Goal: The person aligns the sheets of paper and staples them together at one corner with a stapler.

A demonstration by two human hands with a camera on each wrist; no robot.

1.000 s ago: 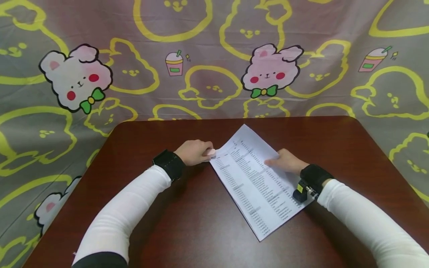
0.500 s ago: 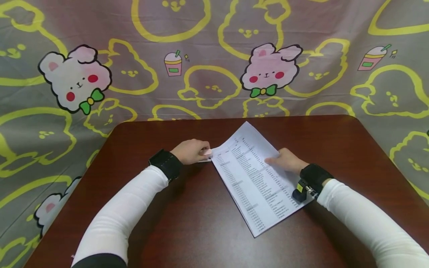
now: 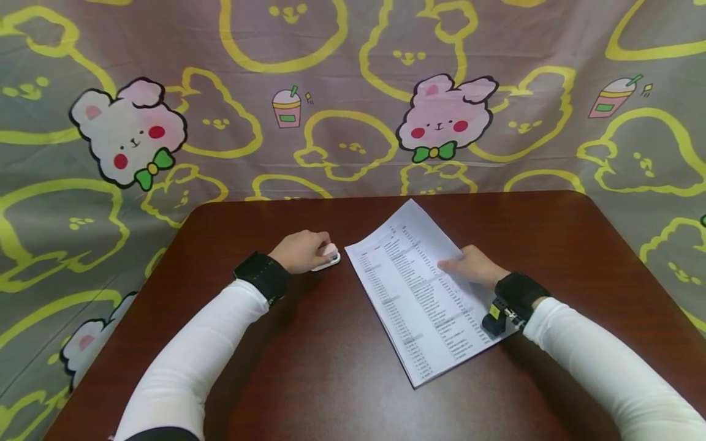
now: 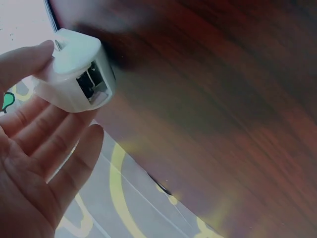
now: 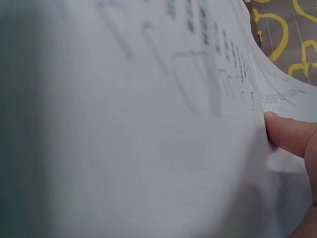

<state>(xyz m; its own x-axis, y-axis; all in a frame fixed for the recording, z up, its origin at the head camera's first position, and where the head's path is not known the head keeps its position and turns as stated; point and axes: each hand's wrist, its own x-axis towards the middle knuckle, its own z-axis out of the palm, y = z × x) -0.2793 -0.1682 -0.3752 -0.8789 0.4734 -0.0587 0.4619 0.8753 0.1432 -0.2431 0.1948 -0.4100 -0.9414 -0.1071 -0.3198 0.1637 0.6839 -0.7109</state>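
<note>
My left hand pinches a small white-and-pink stapler, just left of the papers' upper left corner, with a strip of table between them. In the left wrist view the thumb lies on top of the stapler and the fingers are underneath; its hollow end shows. My right hand grips the right edge of a stack of printed sheets, thumb on top, its other fingers hidden below. The sheets lie slanted, with the far end curving up. Close up in the right wrist view, the thumb presses on the paper.
A dark reddish-brown wooden table lies under both hands. Behind it hangs a grey-pink cloth with yellow outlines and cartoon rabbits. Each wrist wears a black strap, the right one carrying a small device over the sheets.
My left hand has drawn the stapler left, off the papers' corner, opening a gap. The sheets' near end has shifted slightly left, while my right hand keeps its grip in nearly the same place.
</note>
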